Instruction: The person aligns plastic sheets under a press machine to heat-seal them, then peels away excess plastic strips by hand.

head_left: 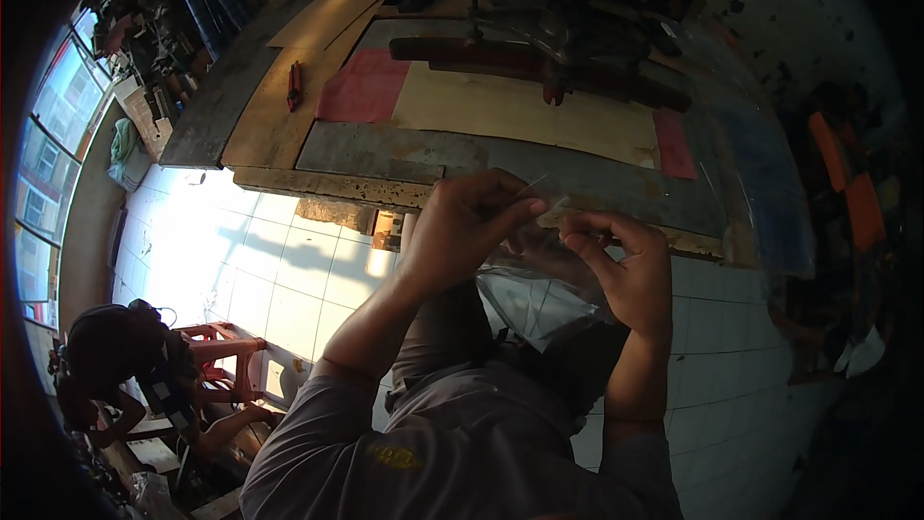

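Observation:
My left hand [470, 231] is raised over my lap, thumb and forefinger pinched together near a thin pale edge. Close to its right, my right hand [628, 265] has its thumb and fingers pressed together too. Clear plastic [539, 303] hangs below and between the hands, down to my lap; whether it is a bag or a loose sheet I cannot make out. Both hands seem to grip its upper edge, with a small whitish bit showing between the fingertips. Beyond them, a cream sheet [520, 117] with pink ends lies on a grey metal plate [404, 149].
A dark machine with a long bar [558, 72] stands over the sheet. A red box cutter [295, 87] lies on the wooden board [265, 125] at left. Another person [125, 366] crouches at lower left by a red stool [221, 361]. Blue plastic [770, 202] hangs at right.

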{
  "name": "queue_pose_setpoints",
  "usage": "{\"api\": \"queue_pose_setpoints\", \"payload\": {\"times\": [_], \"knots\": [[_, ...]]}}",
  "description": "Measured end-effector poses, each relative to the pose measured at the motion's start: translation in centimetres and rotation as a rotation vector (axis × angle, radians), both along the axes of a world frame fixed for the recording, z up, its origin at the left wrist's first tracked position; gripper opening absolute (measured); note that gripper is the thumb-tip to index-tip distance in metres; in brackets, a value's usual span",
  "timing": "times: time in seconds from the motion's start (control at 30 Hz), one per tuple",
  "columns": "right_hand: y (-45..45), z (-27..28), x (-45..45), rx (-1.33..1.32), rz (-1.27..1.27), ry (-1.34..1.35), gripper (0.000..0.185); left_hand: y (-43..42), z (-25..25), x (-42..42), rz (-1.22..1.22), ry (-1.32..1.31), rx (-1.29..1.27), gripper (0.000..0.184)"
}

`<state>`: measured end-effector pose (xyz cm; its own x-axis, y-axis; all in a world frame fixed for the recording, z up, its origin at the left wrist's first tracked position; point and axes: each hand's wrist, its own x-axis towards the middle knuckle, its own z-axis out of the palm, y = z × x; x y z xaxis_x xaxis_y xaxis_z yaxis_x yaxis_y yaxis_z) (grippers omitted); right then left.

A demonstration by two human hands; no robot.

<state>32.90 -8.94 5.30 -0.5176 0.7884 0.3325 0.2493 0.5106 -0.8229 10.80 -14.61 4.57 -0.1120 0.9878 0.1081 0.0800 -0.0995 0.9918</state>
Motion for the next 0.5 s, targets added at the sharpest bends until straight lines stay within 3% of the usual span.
{"api": "queue_pose_setpoints", "payload": {"times": [0.2,0.5], "knots": [[0.0,0.0,0.0,0.001,0.007,-0.024,0.016,-0.1,0.6,-0.3,-0.111,-0.031,0.067,0.026],[-0.2,0.2,-0.2,0.043,0.033,-0.003,0.021,0.0,0.5,-0.2,-0.053,0.043,0.048,0.025]]}}
